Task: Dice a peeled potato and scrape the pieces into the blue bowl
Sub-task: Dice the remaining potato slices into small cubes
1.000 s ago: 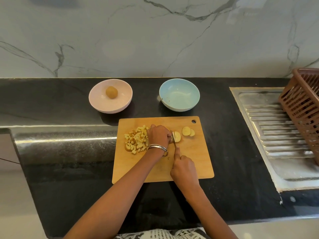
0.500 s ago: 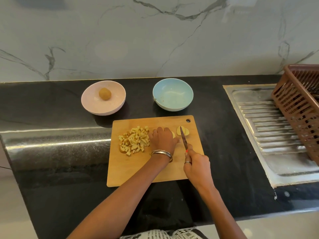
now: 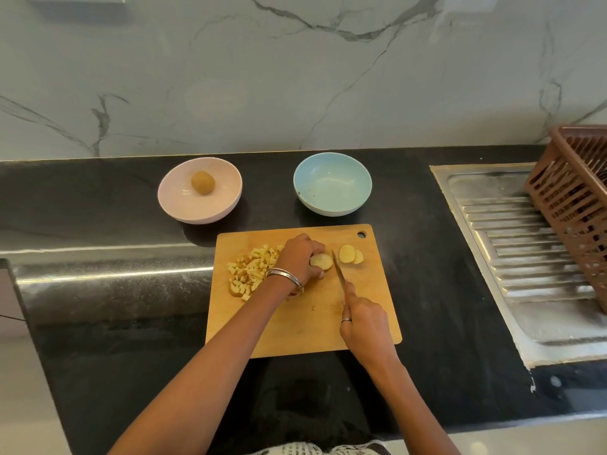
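On the wooden cutting board (image 3: 305,326), my left hand (image 3: 300,257) pins down a piece of potato (image 3: 322,261). My right hand (image 3: 363,320) grips a knife (image 3: 338,269) whose blade stands just right of that piece. Two cut slices (image 3: 350,254) lie overlapping to the right of the blade. A heap of diced potato (image 3: 251,270) sits on the board's left part, beside my left wrist. The blue bowl (image 3: 332,183) stands behind the board with only a few specks inside.
A pink bowl (image 3: 200,192) holding one whole unpeeled potato (image 3: 203,182) stands back left on the black counter (image 3: 98,339). A steel sink drainboard (image 3: 525,254) lies to the right, with a brown plastic basket (image 3: 578,205) on it.
The knife has shifted from beside my left hand's fingers to just right of the potato piece, which now shows under my fingers. The view has moved slightly.
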